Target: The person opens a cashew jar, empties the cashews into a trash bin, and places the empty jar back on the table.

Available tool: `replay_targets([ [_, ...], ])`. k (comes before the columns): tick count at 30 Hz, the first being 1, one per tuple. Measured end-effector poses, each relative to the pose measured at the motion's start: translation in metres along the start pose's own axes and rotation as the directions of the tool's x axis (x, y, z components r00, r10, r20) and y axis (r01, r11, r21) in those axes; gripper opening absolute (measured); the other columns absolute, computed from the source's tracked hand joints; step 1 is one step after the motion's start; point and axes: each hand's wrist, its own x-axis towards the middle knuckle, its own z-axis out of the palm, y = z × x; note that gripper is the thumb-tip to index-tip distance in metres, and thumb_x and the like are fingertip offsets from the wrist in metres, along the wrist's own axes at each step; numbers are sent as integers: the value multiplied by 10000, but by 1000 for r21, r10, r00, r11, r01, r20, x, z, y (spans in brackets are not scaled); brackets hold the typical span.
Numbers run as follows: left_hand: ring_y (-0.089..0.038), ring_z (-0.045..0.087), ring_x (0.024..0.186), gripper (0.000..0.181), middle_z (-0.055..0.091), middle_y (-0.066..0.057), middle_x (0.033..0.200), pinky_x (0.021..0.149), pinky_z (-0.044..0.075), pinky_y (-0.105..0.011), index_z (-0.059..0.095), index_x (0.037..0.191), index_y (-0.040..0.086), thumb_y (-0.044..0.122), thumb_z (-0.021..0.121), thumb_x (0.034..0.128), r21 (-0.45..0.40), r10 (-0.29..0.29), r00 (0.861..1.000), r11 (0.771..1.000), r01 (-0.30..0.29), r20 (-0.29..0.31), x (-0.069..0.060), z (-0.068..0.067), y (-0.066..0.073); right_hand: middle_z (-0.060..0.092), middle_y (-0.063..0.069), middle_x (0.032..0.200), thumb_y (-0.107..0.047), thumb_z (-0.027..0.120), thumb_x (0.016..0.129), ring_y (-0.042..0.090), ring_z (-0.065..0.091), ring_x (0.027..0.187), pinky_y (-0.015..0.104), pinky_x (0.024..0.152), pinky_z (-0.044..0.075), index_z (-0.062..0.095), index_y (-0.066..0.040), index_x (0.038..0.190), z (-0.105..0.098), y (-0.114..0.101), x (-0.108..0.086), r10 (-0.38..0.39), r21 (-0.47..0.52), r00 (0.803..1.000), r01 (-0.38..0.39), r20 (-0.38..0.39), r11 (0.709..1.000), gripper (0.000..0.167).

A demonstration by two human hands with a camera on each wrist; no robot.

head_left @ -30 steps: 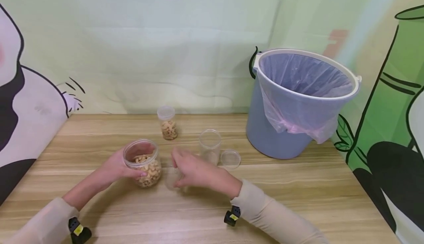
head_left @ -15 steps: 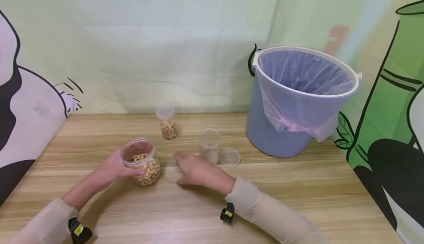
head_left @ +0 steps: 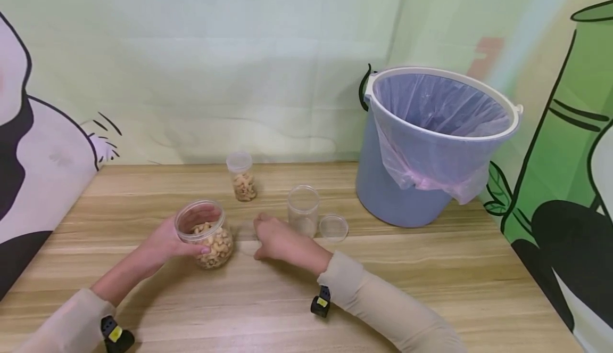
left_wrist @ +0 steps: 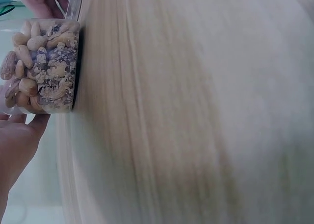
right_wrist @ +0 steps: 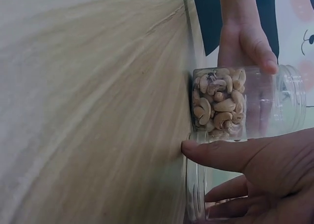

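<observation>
My left hand (head_left: 165, 241) grips a wide clear jar (head_left: 206, 230) standing on the table, its mouth uncovered. Cashews (right_wrist: 223, 104) fill its lower part; darker crumbs (left_wrist: 59, 69) show near the bottom in the left wrist view. Just right of the jar, my right hand (head_left: 284, 241) holds a round clear lid (right_wrist: 196, 185) by its rim, thumb on one side and fingers on the other. The lid lies flat on the tabletop; in the head view it is faint and partly covered by the hand.
A small capped jar (head_left: 241, 177) with nuts stands behind. An uncovered clear jar (head_left: 303, 209) is behind the right hand, with another clear lid (head_left: 334, 228) beside it. A blue bucket (head_left: 407, 177) with a plastic liner stands at the back right of the wooden table (head_left: 230, 310).
The lid, tilted in my right hand a second ago, now lies flat on the table. My right hand has shifted slightly away from me. The left hand and its jar have stayed nearly still.
</observation>
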Motion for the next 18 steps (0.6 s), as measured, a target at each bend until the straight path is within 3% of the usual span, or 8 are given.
replay_targets([
  [2, -124, 554, 1288, 794, 567, -123, 1441, 1047, 442, -208, 426, 1469, -41, -61, 816, 777, -3, 4, 1000, 1000, -4, 0, 1, 1, 0, 550, 164, 1430, -296, 851, 835, 270, 617, 1207, 293, 949, 547, 576, 11, 1377, 0, 1, 2, 2, 4, 1000, -2, -10, 1000, 681],
  [5, -118, 547, 1296, 801, 565, -109, 1444, 1055, 432, -202, 419, 1471, -44, -69, 815, 775, -7, 14, 1000, 1000, -14, 3, 3, 2, 0, 520, 184, 1475, -311, 846, 836, 302, 548, 1312, 347, 1052, 491, 591, -38, 1354, 0, 4, 4, 11, 13, 1000, -11, -14, 1000, 639],
  [11, -89, 542, 1296, 820, 557, -129, 1446, 1062, 416, -185, 400, 1468, -68, -99, 810, 759, -9, 44, 999, 999, -44, 0, 4, 3, 0, 305, 192, 1628, -402, 772, 895, 353, 299, 1499, 449, 1191, 323, 402, -107, 1554, 0, 4, -2, 33, 72, 999, -34, 18, 997, 811],
  [15, -67, 531, 1299, 853, 562, -67, 1445, 1062, 407, -173, 374, 1475, -78, -133, 805, 740, -11, 79, 997, 997, -79, -8, 1, 4, -4, 256, 166, 1652, -391, 694, 960, 341, 261, 1517, 449, 1205, 281, 316, -158, 1599, -8, -8, -15, -37, 45, 999, 38, -17, 998, 778],
  [18, -70, 523, 1307, 890, 566, 4, 1437, 1064, 400, -168, 350, 1484, -85, -160, 803, 721, -36, 108, 994, 993, -108, -9, -1, 4, -6, 292, 139, 1642, -339, 679, 978, 305, 304, 1503, 424, 1205, 283, 321, -181, 1598, -22, -18, -30, -130, 27, 987, 133, -91, 991, 734],
])
